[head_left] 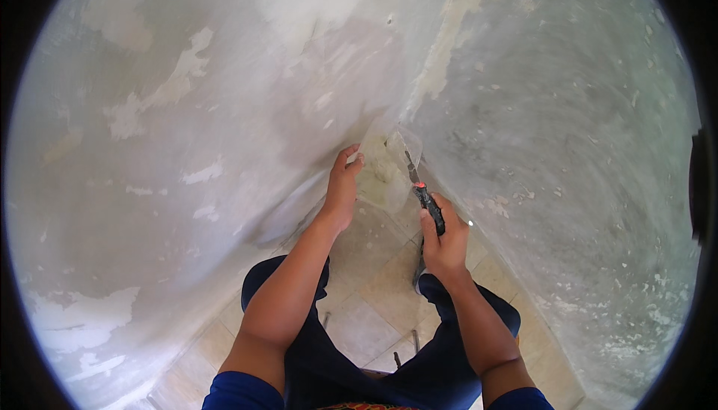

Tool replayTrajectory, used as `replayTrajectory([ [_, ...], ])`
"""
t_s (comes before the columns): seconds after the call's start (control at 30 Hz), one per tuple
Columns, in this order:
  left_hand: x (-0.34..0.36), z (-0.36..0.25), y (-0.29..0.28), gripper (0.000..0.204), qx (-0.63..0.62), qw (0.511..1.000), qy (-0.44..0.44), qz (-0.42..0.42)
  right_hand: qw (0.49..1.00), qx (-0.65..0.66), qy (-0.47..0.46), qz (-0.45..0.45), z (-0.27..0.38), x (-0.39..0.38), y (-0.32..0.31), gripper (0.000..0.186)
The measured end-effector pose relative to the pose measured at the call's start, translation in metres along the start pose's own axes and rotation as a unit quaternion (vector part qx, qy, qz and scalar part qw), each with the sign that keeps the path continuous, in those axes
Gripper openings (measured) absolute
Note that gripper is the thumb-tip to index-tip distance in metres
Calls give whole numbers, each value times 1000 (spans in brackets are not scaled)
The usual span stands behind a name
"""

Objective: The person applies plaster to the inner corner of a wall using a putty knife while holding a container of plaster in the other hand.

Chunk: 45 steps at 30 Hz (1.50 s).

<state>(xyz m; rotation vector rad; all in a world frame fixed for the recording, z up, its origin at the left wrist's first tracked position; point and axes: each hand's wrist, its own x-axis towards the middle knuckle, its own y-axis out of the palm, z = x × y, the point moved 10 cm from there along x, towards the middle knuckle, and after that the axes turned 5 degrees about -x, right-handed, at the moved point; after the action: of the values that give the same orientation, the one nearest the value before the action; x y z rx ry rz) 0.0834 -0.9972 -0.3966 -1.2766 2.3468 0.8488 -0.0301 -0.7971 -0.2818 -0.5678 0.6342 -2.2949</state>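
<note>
My left hand [341,189] pinches the left edge of a thin, pale, flat board [378,185] smeared with beige paste [380,157], held in front of the wall corner. My right hand [446,242] grips the black handle, red near its top, of a putty knife [429,206]. The knife's blade points up and away from me, over the board's right side near the corner seam [430,54]; whether it touches board or wall I cannot tell.
Two patchy plastered walls [149,155] [568,155] meet ahead of me, with flaking white patches. Below are beige floor tiles [359,313], my bent legs in dark trousers [493,320], and thin metal legs [416,341] between them. A dark shape sits at the far right rim.
</note>
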Motion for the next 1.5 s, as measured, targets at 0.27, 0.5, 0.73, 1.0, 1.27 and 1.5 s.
replayTrajectory([
  [0.27, -23, -41, 39, 42, 146, 952, 248, 106, 988, -148, -28, -23, -11, 4, 3, 42],
  [0.5, -8, -23, 27, 42, 85, 968, 214, 103, 977, -169, -25, 129, 15, -24, 39, 52],
  [0.73, -16, -40, 27, 44, 187, 943, 261, 90, 990, 83, 6, 112, -13, 6, -9, 40],
  [1.0, -19, -39, 38, 44, 171, 944, 262, 107, 969, -219, -45, 102, 4, -5, 14, 45],
  [1.27, -5, -30, 6, 41, 14, 971, 240, 12, 978, 2, 99, 181, -8, -40, 59, 31],
  [1.5, -2, -18, 0, 46, 103, 979, 174, -4, 733, 436, 471, 225, -44, -73, 108, 20],
])
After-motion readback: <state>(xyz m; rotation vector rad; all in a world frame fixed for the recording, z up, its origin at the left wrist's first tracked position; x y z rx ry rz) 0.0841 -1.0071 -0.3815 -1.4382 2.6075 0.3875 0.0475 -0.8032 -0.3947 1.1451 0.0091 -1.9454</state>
